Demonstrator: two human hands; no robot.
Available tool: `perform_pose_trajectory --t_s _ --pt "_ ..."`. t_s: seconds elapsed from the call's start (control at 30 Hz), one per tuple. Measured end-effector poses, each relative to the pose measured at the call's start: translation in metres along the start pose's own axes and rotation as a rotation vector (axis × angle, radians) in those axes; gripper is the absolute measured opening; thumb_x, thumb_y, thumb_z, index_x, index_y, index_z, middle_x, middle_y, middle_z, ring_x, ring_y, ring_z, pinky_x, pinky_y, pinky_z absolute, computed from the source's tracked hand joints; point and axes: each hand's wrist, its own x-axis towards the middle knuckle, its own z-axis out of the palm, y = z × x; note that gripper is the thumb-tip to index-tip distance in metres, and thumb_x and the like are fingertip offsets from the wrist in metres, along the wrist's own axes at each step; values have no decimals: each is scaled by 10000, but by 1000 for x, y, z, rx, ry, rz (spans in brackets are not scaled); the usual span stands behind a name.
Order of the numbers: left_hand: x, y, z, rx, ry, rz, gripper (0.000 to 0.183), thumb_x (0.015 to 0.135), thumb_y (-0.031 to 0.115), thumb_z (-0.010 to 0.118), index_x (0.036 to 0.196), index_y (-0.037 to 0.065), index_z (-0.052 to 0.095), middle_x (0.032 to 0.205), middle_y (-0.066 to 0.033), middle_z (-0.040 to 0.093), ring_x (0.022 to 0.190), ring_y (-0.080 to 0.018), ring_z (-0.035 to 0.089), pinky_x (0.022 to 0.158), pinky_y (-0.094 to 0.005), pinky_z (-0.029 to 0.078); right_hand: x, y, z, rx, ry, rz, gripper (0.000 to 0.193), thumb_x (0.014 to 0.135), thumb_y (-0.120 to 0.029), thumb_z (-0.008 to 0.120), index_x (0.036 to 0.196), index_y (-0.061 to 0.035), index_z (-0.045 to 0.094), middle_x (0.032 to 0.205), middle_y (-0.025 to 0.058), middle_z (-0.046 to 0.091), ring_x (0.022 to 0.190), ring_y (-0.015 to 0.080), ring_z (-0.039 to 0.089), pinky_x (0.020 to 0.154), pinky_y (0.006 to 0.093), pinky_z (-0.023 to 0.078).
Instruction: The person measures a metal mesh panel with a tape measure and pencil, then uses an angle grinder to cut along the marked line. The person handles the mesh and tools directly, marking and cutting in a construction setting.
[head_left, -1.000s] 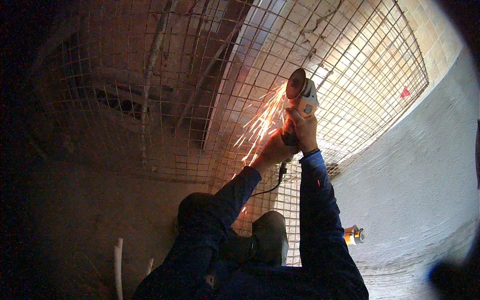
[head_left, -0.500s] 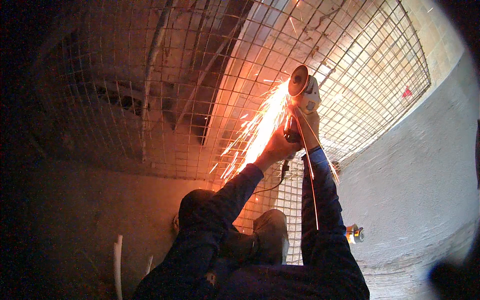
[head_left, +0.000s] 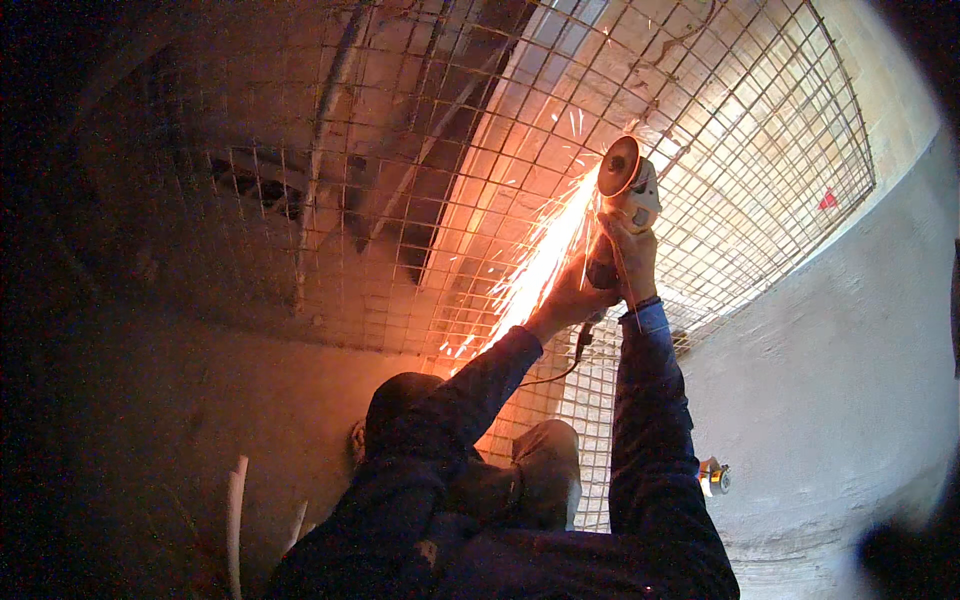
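Both my arms reach forward to one angle grinder (head_left: 640,196), which has a pale head, a dark body and a round brown disc. My left hand (head_left: 568,298) is wrapped round the rear of its body, and my right hand (head_left: 634,258) grips it just behind the head. The disc meets the wire mesh (head_left: 560,110), a large sheet of crossed thin rods. A bright stream of orange sparks (head_left: 548,258) shoots from there toward my left forearm. From the grinder's rear end hangs a dark cord (head_left: 580,345). The exact point of contact is hidden by the disc and glare.
Under the mesh run a long pale beam (head_left: 500,130) and darker bars. A grey plastered surface (head_left: 830,370) curves along the right, with a small orange-and-white round object (head_left: 714,477) by my right arm. A red scrap (head_left: 828,200) shows at the mesh's right. My knee (head_left: 548,455) is bent below. At lower left stands a pale rod (head_left: 236,520).
In the picture, the grinder and both hands sit slightly farther right, as does the mesh, so the view has shifted. Sparks still fly; the long streaks over my right forearm are gone.
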Motion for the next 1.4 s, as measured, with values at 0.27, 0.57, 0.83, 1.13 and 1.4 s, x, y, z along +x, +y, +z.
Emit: perform_pose_trajectory --t_s 0.27,0.57,0.83,1.13,1.4 --pt "4 -15 3 -183 -11 130 425 754 257 844 1045 24 640 930 -46 689 835 -132 640 748 -297 536 -12 -35 8 -47 21 -225 270 831 -203 782 1035 -32 738 883 -9 692 729 80 576 653 260 478" --pt "1 -20 2 -55 -27 142 373 765 214 830 1023 27 635 799 -4 654 707 -115 592 636 -279 497 -6 -11 0 -362 -14 -417 200 888 -243 724 957 -56 706 789 91 675 661 222 639 566 342 467" --pt "1 0 -1 -22 61 197 530 739 274 866 1122 3 619 932 -65 697 791 -131 637 712 -303 537 5 -8 -4 -336 -16 -143 384 857 -237 789 1097 38 668 1158 126 707 864 184 693 699 295 525" --pt "0 -5 0 -62 54 122 507 705 342 862 982 -3 614 811 -42 671 745 -151 622 669 -331 524 1 -4 -4 -188 6 -30 357 796 -254 836 992 11 700 995 73 719 826 151 647 710 311 514" --pt "-2 0 1 -112 -10 1 443 724 300 860 967 1 640 822 -32 676 707 -121 614 634 -311 511 -10 -22 2 56 -34 -4 189 888 -214 721 816 -40 703 742 -14 655 610 91 575 549 282 464"
